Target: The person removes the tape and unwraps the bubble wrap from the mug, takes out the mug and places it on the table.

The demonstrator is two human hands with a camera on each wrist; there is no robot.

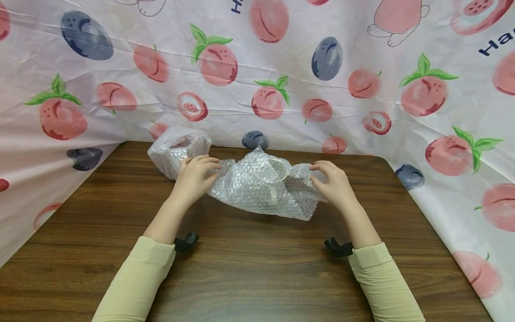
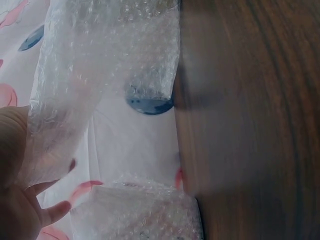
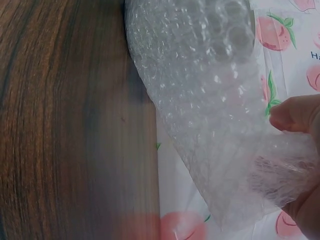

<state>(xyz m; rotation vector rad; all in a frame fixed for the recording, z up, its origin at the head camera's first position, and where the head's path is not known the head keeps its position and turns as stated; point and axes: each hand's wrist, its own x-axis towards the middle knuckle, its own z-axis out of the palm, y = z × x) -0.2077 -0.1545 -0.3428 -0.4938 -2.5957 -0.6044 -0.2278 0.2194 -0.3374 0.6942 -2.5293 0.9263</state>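
Observation:
A sheet of bubble wrap [image 1: 237, 185] spreads between both hands above the far middle of the table. Within it is a white mug [image 1: 274, 196], its round rim upward and its handle toward me, partly blurred by the plastic. My left hand [image 1: 195, 178] pinches the sheet's left end; in the left wrist view the bubble wrap [image 2: 100, 60] passes between thumb and fingers. At the right end, my right hand [image 1: 334, 185] grips the sheet, and the bubble wrap [image 3: 200, 100] bunches between its thumb and fingers.
Behind the left hand, a bubble-wrapped bundle [image 1: 170, 152] stands at the table's far left; its contents are hidden. The brown wooden table [image 1: 257, 268] ends at a fruit-print cloth [image 1: 289, 129] hung behind and at both sides. Each wrist carries a black mount.

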